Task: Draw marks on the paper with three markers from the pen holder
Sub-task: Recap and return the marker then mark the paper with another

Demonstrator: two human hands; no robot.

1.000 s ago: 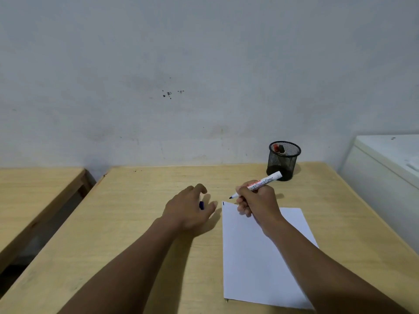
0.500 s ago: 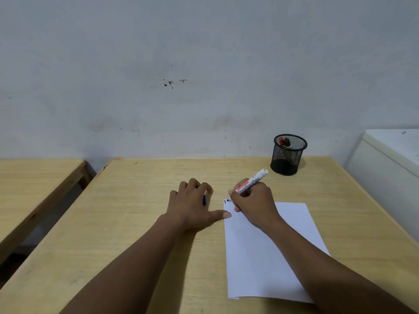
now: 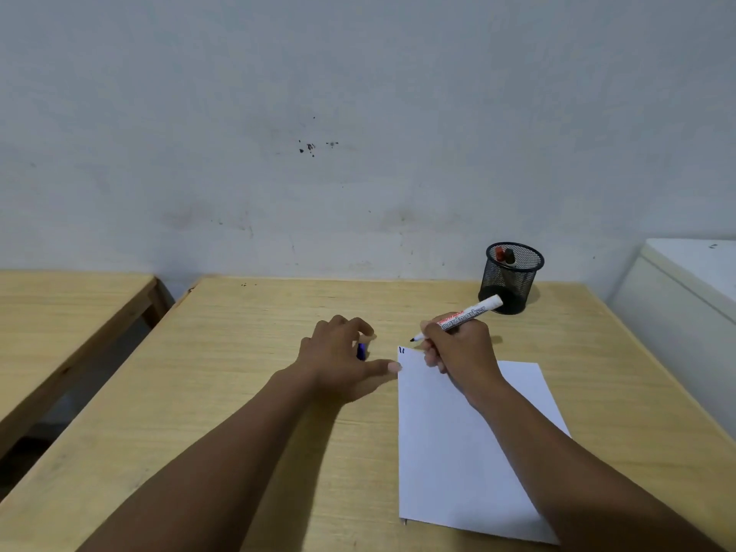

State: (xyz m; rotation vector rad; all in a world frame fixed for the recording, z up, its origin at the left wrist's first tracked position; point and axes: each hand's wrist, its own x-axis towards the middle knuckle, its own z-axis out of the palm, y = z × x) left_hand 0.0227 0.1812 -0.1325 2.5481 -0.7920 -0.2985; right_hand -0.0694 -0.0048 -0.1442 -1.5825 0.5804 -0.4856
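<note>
A white sheet of paper [image 3: 458, 444] lies on the wooden table [image 3: 247, 392], with two short dark marks [image 3: 401, 350] at its top left corner. My right hand [image 3: 458, 348] grips an uncapped white board marker [image 3: 468, 313], its dark tip just above and beyond the paper's top edge. My left hand [image 3: 342, 352] rests on the table left of the paper, thumb touching the paper's edge, with a blue cap [image 3: 361, 351] held under its fingers. A black mesh pen holder [image 3: 511, 277] stands at the back right and holds two markers [image 3: 505, 256], one red-capped, one dark-capped.
A second wooden table [image 3: 59, 312] stands to the left across a narrow gap. A white cabinet or appliance [image 3: 693, 296] stands right of the table. A grey wall [image 3: 358, 133] runs directly behind the table.
My right hand pressed the marker tip on the paper's top left corner, then lifted it; two marks now show there. My left thumb moved to the paper's edge.
</note>
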